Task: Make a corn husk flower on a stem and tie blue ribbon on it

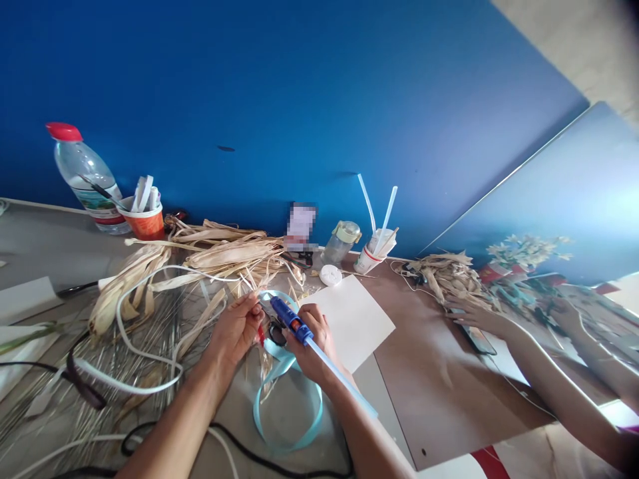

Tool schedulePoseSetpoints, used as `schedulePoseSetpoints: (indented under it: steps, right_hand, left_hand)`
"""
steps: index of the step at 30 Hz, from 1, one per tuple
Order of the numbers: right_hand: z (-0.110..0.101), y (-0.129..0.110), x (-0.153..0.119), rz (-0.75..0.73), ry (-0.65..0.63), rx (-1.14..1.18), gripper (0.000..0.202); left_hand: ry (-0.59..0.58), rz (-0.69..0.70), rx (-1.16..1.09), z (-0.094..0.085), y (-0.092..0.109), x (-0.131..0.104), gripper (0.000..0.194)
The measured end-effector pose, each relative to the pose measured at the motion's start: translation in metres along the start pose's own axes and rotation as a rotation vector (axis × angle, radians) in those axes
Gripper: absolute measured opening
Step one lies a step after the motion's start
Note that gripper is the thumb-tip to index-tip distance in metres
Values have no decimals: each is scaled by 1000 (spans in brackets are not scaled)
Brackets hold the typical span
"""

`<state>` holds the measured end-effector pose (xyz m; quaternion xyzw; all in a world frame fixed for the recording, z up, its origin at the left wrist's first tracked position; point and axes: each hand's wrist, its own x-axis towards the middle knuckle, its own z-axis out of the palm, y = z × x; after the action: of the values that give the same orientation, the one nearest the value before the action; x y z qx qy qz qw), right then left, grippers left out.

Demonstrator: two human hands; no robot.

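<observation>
My right hand (318, 340) is wrapped round a blue hot glue gun (292, 320), its nozzle pointing up and left. A long translucent glue stick (342, 379) runs out of the gun's back end over my forearm. Close by the nozzle, my left hand (238, 327) pinches something small that I cannot make out, with pale thin strands showing above the fingertips. Light blue ribbon (318, 407) passes behind the gun and hangs in a loop below my hands. Black scissors-like handles (276, 334) show between the hands, partly hidden.
Dried corn husks (234, 249) and thin stalks (150, 352) cover the left, crossed by a white cable (118, 313). White paper (362, 319) lies right of my hands. Behind stand a bottle (87, 173), orange cup (144, 223), jar (342, 241) and stick-filled cup (372, 256). Another person's hand (476, 318) reaches in at right.
</observation>
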<state>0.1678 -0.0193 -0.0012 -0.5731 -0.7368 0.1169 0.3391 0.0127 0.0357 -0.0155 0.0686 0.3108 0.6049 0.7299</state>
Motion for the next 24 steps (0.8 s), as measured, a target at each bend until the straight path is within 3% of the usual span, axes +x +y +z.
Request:
schedulePoseSetpoints:
  steps: [24]
  right_hand:
    - [1,0,1,4,-9,17,8]
  left_hand:
    - [-10,-5,-14,1,0,0,12]
